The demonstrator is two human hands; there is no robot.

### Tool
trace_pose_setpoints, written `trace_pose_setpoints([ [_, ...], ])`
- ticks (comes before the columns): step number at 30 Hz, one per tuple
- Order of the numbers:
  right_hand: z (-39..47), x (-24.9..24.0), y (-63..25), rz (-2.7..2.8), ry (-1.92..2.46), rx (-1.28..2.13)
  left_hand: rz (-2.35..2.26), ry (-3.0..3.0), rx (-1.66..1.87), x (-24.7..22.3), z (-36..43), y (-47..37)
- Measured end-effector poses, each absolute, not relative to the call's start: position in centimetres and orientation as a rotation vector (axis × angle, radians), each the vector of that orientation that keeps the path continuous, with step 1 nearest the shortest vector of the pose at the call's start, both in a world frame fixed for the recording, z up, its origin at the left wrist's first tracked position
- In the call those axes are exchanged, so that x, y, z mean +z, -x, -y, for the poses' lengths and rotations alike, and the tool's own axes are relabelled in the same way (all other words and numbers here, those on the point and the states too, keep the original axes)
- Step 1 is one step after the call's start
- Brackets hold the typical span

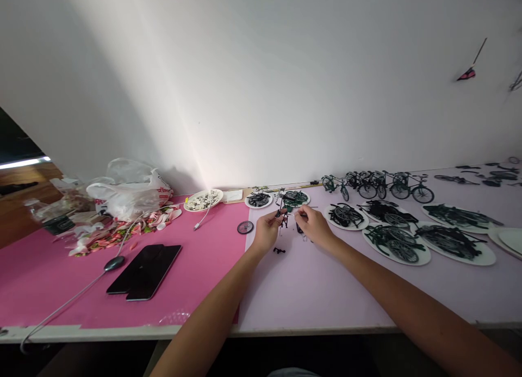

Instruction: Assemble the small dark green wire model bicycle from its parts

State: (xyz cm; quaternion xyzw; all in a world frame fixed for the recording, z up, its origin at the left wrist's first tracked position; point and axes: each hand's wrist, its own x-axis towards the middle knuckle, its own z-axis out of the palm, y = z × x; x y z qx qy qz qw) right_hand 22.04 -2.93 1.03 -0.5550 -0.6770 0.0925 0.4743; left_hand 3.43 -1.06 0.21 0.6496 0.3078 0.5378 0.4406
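Observation:
My left hand (267, 231) is closed on a small black bicycle part (284, 220), above the pale purple sheet near the centre. Just to its right, my right hand (313, 224) pinches something thin and small beside that part; its exact shape is too small to make out. A loose black piece (279, 251) lies below my left hand. To the left of the hands a small black wheel (245, 227) rests where the pink and purple sheets meet. Behind the hands are a plate of black parts (258, 199) and a plate of green parts (296, 198).
Assembled miniature bicycles (402, 187) stand against the wall at right, behind several plates of parts (396, 243). On the pink sheet (204, 279) are two dark phones (149, 271), a cable, a plate of pale pieces (203, 201) and a plastic bag (128, 195).

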Motion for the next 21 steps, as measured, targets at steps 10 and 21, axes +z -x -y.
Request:
trace_pose_setpoints([
  [10, 2.79, 0.76, -22.09, 1.665, 1.358, 0.200, -0.773, -1.603, 1.350, 0.44, 1.25, -3.44],
  [21, 2.69, 0.68, -21.98, 1.675, 1.322, 0.198, -0.772, -1.589, 1.359, 0.94, 1.50, -3.36],
])
